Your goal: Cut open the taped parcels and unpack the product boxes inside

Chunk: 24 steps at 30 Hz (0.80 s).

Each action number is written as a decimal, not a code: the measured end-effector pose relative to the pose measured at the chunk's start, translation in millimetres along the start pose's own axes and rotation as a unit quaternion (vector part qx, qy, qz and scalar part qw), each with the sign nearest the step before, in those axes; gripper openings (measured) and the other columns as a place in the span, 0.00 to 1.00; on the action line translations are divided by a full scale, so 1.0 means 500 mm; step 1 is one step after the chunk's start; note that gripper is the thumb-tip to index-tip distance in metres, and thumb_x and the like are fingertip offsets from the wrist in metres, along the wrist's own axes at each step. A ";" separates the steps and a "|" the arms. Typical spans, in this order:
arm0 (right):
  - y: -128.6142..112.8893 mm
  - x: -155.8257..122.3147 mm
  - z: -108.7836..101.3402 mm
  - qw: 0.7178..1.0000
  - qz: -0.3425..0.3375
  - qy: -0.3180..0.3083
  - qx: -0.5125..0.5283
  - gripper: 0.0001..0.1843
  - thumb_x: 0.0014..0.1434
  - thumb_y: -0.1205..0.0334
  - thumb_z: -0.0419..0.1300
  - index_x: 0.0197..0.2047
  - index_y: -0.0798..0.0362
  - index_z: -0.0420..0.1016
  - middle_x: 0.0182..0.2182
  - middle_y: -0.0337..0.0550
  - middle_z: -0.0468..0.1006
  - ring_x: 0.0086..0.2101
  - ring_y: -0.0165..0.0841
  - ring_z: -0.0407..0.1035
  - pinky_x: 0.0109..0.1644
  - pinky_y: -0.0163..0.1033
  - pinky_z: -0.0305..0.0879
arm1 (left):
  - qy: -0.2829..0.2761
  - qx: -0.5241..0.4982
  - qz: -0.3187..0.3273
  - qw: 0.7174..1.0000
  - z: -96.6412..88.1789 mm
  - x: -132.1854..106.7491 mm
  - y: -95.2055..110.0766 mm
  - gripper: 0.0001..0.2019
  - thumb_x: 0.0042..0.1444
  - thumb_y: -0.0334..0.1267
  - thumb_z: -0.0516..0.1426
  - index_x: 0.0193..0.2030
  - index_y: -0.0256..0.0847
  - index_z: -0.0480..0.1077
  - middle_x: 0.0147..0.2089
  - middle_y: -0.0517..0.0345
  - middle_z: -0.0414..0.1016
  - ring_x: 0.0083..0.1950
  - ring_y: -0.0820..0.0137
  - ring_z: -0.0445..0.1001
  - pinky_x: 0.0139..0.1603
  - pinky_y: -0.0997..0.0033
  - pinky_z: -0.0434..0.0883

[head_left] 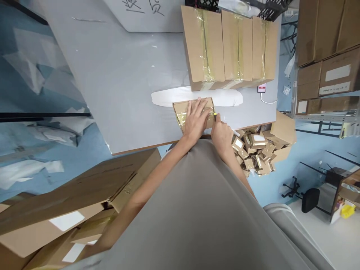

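Note:
A small taped cardboard box point(180, 108) lies at the front edge of the grey table. My left hand point(195, 119) rests flat on top of it, fingers spread and pointing away from me. At the box's right side, my right hand point(221, 133) is closed around a utility knife point(215, 115); only a little of its yellow and dark body shows. The knife's tip is by the box's right edge, and whether the blade touches the cardboard is too small to tell. A long white paper strip point(163, 96) lies just behind the box.
Three taped cartons point(209, 48) stand in a row behind, beside a black crate point(271, 11). A phone point(261, 88) with a white cable lies at the right. Below the table's right edge, a large open carton point(281, 129) holds many small boxes. Large cartons point(84, 187) stand at the lower left.

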State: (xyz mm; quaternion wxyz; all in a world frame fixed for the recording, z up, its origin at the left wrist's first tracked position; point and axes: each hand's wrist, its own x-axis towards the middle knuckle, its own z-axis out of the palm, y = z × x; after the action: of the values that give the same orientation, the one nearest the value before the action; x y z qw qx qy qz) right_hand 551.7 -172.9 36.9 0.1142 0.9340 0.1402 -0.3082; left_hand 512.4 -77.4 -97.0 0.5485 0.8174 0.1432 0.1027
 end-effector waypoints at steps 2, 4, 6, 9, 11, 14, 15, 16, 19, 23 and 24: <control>0.000 -0.013 -0.002 1.000 0.012 -0.001 -0.013 0.34 0.80 0.71 0.43 0.84 0.63 0.58 0.53 0.68 0.89 0.54 0.45 0.87 0.57 0.43 0.80 | -0.010 -0.006 0.004 1.000 -0.001 -0.001 0.002 0.20 0.80 0.57 0.53 0.63 0.54 0.81 0.80 0.53 0.76 0.88 0.49 0.61 0.92 0.28 0.41; -0.002 -0.022 -0.005 1.000 0.019 -0.001 -0.020 0.33 0.80 0.71 0.44 0.84 0.63 0.59 0.53 0.68 0.89 0.54 0.46 0.88 0.58 0.43 0.80 | -0.017 -0.006 0.007 1.000 -0.002 -0.001 0.004 0.20 0.80 0.56 0.52 0.62 0.54 0.82 0.80 0.53 0.75 0.88 0.49 0.61 0.92 0.29 0.41; -0.004 -0.027 -0.006 1.000 0.022 -0.002 -0.022 0.33 0.81 0.71 0.46 0.85 0.62 0.58 0.52 0.68 0.89 0.55 0.47 0.88 0.58 0.44 0.80 | -0.020 0.000 0.010 1.000 -0.003 -0.001 0.005 0.20 0.81 0.55 0.51 0.61 0.52 0.82 0.81 0.53 0.74 0.89 0.49 0.60 0.92 0.29 0.40; -0.007 -0.033 -0.003 0.999 0.028 -0.004 -0.022 0.35 0.81 0.70 0.48 0.88 0.61 0.52 0.50 0.66 0.90 0.54 0.47 0.88 0.57 0.44 0.80 | -0.022 0.011 0.017 1.000 -0.004 -0.002 0.004 0.21 0.82 0.54 0.50 0.61 0.52 0.82 0.81 0.53 0.73 0.89 0.49 0.60 0.92 0.28 0.40; -0.006 -0.040 0.004 0.999 0.034 -0.004 -0.018 0.36 0.81 0.70 0.47 0.89 0.59 0.50 0.50 0.64 0.90 0.53 0.46 0.89 0.56 0.43 0.80 | -0.021 0.011 0.018 1.000 -0.004 -0.002 0.002 0.20 0.82 0.54 0.50 0.61 0.53 0.81 0.81 0.53 0.74 0.89 0.49 0.60 0.92 0.27 0.41; -0.004 -0.051 0.016 0.999 0.042 -0.004 -0.014 0.36 0.81 0.70 0.44 0.88 0.56 0.52 0.53 0.62 0.90 0.51 0.44 0.88 0.54 0.42 0.80 | -0.020 0.004 0.016 1.000 -0.004 -0.001 -0.001 0.19 0.81 0.54 0.51 0.63 0.54 0.81 0.81 0.53 0.74 0.89 0.50 0.60 0.92 0.28 0.41; -0.004 -0.054 0.020 0.999 0.045 -0.005 -0.014 0.36 0.81 0.70 0.44 0.88 0.56 0.53 0.54 0.62 0.89 0.51 0.44 0.88 0.54 0.42 0.80 | -0.019 0.001 0.016 1.000 -0.004 0.000 -0.002 0.19 0.81 0.53 0.52 0.63 0.54 0.81 0.81 0.53 0.74 0.89 0.50 0.59 0.92 0.28 0.41; -0.004 -0.056 0.024 0.999 0.048 -0.007 -0.015 0.36 0.81 0.69 0.44 0.88 0.56 0.53 0.55 0.62 0.89 0.51 0.44 0.88 0.54 0.42 0.80 | -0.020 -0.001 0.016 1.000 -0.005 0.000 -0.002 0.19 0.81 0.53 0.52 0.63 0.54 0.81 0.81 0.53 0.74 0.89 0.50 0.59 0.93 0.29 0.40; -0.007 -0.062 0.031 0.998 0.063 -0.021 -0.017 0.36 0.82 0.68 0.45 0.89 0.54 0.51 0.58 0.62 0.88 0.51 0.43 0.88 0.55 0.42 0.79 | -0.030 0.003 0.017 0.999 -0.007 0.000 0.002 0.18 0.80 0.50 0.53 0.65 0.53 0.80 0.82 0.53 0.72 0.90 0.49 0.58 0.93 0.29 0.39; -0.016 -0.071 0.032 0.996 0.081 -0.030 -0.016 0.36 0.83 0.65 0.44 0.90 0.52 0.49 0.59 0.61 0.87 0.52 0.42 0.87 0.55 0.41 0.79 | -0.048 0.067 0.021 0.996 -0.011 0.000 0.012 0.19 0.82 0.44 0.49 0.65 0.50 0.79 0.84 0.51 0.70 0.91 0.53 0.56 0.93 0.33 0.40; -0.019 -0.074 0.032 0.996 0.085 -0.028 -0.015 0.36 0.83 0.65 0.44 0.90 0.51 0.49 0.60 0.60 0.87 0.52 0.42 0.87 0.55 0.40 0.79 | -0.050 0.080 0.024 0.995 -0.011 0.000 0.014 0.19 0.82 0.43 0.48 0.65 0.49 0.79 0.84 0.51 0.70 0.91 0.53 0.55 0.94 0.34 0.40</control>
State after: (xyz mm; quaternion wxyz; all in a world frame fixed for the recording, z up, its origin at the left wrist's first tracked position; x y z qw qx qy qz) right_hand 511.1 -175.8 45.6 0.1577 0.9317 0.0621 -0.3212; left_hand 511.3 -75.1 -88.5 0.4852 0.8660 0.1034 0.0632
